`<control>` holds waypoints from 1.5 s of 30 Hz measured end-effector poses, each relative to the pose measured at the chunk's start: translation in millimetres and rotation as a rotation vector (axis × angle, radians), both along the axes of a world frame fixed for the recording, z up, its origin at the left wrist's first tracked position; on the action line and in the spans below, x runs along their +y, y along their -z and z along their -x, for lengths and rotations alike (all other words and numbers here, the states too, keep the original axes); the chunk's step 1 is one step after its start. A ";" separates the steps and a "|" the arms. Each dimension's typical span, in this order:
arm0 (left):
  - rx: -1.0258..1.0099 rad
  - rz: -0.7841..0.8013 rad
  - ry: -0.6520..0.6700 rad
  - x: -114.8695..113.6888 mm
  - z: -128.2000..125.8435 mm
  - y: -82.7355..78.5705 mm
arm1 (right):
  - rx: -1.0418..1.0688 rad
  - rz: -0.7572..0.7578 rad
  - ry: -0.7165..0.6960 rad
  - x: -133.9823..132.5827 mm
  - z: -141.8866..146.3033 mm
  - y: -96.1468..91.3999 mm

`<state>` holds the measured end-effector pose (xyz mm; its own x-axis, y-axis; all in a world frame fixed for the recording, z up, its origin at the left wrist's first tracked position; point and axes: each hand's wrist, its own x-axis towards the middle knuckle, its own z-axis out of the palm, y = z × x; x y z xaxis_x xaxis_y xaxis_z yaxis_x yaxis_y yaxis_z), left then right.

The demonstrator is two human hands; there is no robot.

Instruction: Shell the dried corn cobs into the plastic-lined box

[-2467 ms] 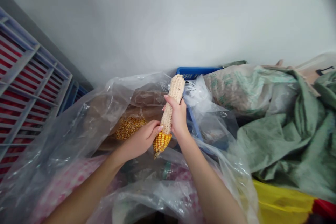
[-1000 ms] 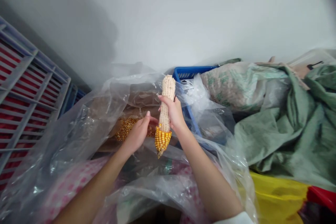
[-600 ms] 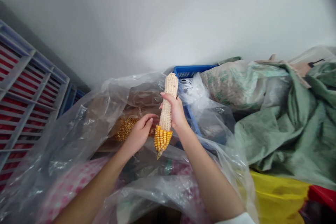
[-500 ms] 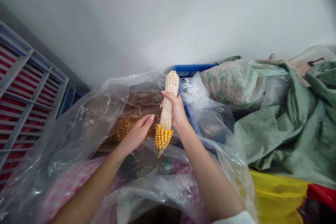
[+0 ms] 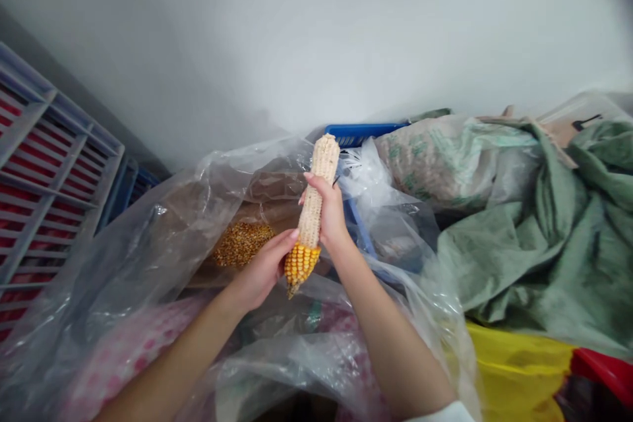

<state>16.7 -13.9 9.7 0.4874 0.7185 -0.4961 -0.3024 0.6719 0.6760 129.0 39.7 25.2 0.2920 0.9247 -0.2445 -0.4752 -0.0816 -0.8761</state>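
Note:
My right hand [image 5: 330, 211] is wrapped round the bare, pale middle of a corn cob [image 5: 311, 211], which tilts with its top end away from me. Yellow kernels [image 5: 301, 262] remain only on the pointed end nearest me. At the upper edge of these kernels presses the thumb of my left hand [image 5: 267, 265]; its fingers curl behind the cob, partly hidden. Beyond my left hand, a heap of loose corn kernels [image 5: 242, 242] lies on brown material inside a large clear plastic bag [image 5: 163, 231].
A grey slatted crate [image 5: 54, 178] with red behind it stands at left. To the right are a blue basket [image 5: 363, 130], a filled translucent bag [image 5: 445, 158], green cloth [image 5: 544, 237] and a yellow bag [image 5: 519, 369]. A pale wall [image 5: 316, 33] rises behind.
My left hand has moved right and onto the kernels of the cob, from a spot just beside it. The cob's kernel end has swung slightly left, still in my right hand.

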 end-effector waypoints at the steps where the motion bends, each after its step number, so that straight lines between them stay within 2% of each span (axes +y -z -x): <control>1: 0.007 0.024 -0.025 0.3 -1.5 -0.5 | -0.010 -0.010 -0.005 0.1 1.6 0.9; 4: 0.041 0.094 -0.045 2.6 -4.1 -3.2 | -0.013 -0.019 0.007 1.4 4.7 2.1; 7: 0.056 0.133 -0.010 6.0 -2.1 -6.9 | 0.023 0.015 0.035 3.0 4.7 0.0; 12: 0.102 0.109 0.033 9.9 8.5 -11.4 | 0.120 0.080 0.046 5.3 0.0 -5.2; 18: 0.137 0.114 0.011 9.7 10.3 -13.7 | 0.219 0.153 0.070 8.1 -5.9 -6.6; 26: 0.117 0.039 -0.023 4.3 -0.5 -12.7 | 0.139 0.068 0.138 4.7 -4.0 -4.5; 30: 0.125 0.014 -0.015 3.8 -4.0 -13.3 | 0.105 0.063 0.113 3.7 -0.6 -5.6; 36: 0.072 0.107 0.011 9.7 2.9 -18.9 | 0.165 0.092 0.052 4.9 -5.1 -6.4; 40: 0.074 0.044 0.043 8.5 8.6 -19.7 | 0.191 0.085 0.059 6.2 -9.3 -5.6; 45: 0.110 -0.011 0.016 5.9 4.3 -14.2 | 0.097 0.001 0.030 3.2 -4.1 -5.4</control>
<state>12.3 -8.0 23.9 0.4416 0.7171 -0.5392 -0.2156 0.6681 0.7121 133.0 42.9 30.6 0.2941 0.9158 -0.2736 -0.5604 -0.0667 -0.8256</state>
